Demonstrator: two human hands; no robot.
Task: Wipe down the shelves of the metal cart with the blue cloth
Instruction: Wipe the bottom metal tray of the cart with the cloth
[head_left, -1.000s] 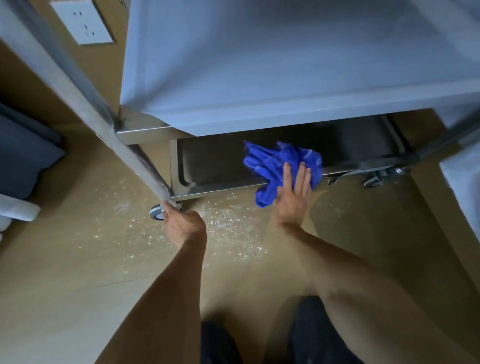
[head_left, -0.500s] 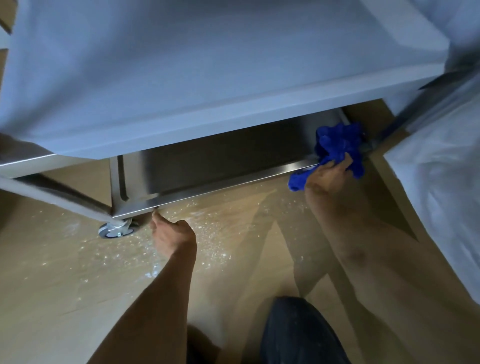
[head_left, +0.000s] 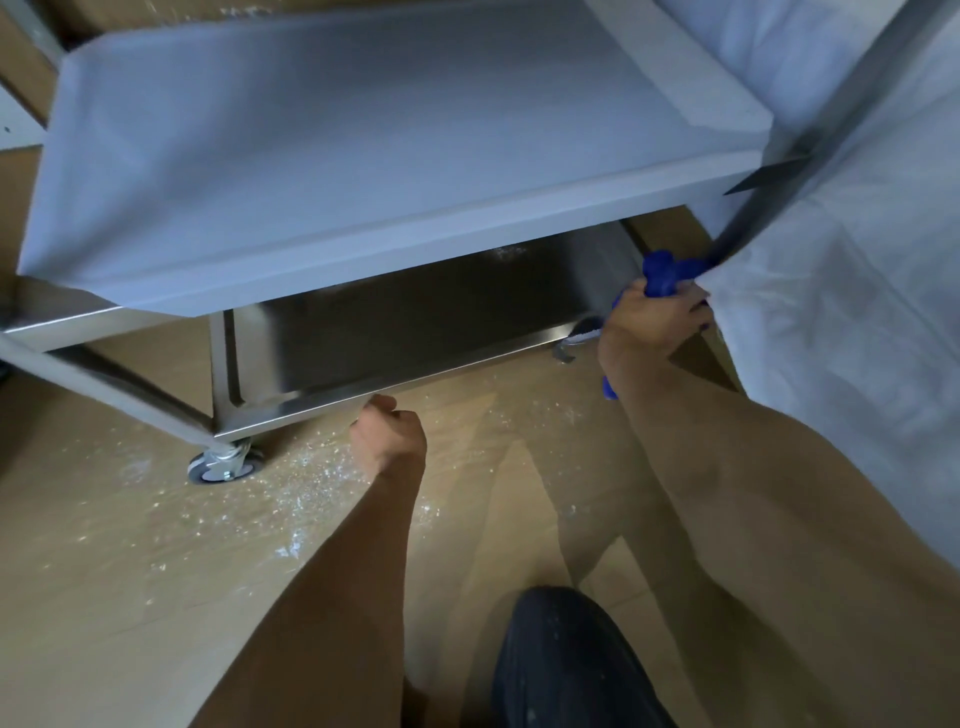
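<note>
Since a second ago we've shifted the blue cloth (head_left: 667, 275) from the metal cart (head_left: 363, 156) bottom shelf's middle to its right end, mid-right of frame, right hand (head_left: 649, 325) clamped on it, left hand (head_left: 387, 434) fisted at the shelf's front lip.

Right hand (head_left: 652, 325) clenched around the bunched blue cloth (head_left: 667, 278) at the right corner post (head_left: 753, 218) of the metal cart (head_left: 395, 171). Left hand (head_left: 388, 435) fisted under the bottom shelf (head_left: 415, 332) front lip (white specks on the floor (head_left: 130, 545) below). Caster (head_left: 224, 462) at left.
</note>
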